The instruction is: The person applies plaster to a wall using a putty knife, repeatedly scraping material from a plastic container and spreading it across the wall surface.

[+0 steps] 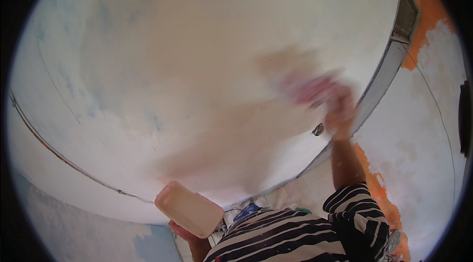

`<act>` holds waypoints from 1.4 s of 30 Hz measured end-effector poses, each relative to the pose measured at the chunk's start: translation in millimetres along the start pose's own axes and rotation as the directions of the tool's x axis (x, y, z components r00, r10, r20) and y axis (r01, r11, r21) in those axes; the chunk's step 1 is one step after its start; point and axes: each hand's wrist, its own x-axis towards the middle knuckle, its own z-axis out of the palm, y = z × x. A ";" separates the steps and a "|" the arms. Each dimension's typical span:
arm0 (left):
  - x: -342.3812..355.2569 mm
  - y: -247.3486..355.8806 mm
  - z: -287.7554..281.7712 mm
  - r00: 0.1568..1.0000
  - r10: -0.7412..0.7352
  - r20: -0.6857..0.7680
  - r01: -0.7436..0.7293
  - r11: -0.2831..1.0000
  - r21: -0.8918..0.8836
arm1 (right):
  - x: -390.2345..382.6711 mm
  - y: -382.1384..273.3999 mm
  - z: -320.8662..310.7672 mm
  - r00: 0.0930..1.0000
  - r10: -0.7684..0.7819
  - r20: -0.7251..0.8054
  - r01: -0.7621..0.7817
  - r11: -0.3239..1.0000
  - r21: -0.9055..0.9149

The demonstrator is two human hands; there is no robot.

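My left hand point(181, 232) is closed around the lower left side of a shallow, rounded rectangular tub point(189, 209). The tub is pale pinkish, with a whitish inside, and is held tilted at the bottom of the view. At upper right, my right hand point(341, 106) is raised to the pale wall point(197, 55) and smeared by motion. A flat pink-red tool point(309, 88) is in its grip; the blur hides its exact kind. It is at or close to the wall surface, with a brownish shadow beside it.
Bluish patches mark the wall on the left. A cable point(54, 149) runs along its lower left. A small round wall opening point(319, 129) lies just below my right hand. To the right stands an adjoining white wall point(409, 143) with orange paint patches point(379, 188) and a hanging wire.
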 end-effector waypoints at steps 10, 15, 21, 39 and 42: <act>-6.9 0.7 4.1 0.996 0.090 -0.006 -0.089 0.993 0.077 | 141.1 -24.0 -46.1 0.940 -0.241 -0.244 0.109 0.884 -0.454; -8.3 -4.6 17.0 0.989 0.102 -0.110 -0.100 0.995 0.024 | 72.5 -25.9 -43.3 0.998 0.008 -0.055 -0.032 0.893 -0.448; -5.3 -0.8 5.3 0.996 0.067 -0.066 -0.064 0.997 0.051 | -8.5 -15.6 18.7 0.972 -0.093 0.216 0.130 0.979 -0.160; 6.9 0.1 -41.2 0.998 -0.005 -0.067 0.007 1.000 0.026 | -29.8 27.7 54.6 0.859 0.439 0.262 -0.393 0.238 0.888; 7.3 -1.8 -16.0 0.994 -0.026 -0.103 0.027 1.000 0.004 | -23.7 9.6 63.7 0.856 0.517 0.024 -0.372 0.582 0.723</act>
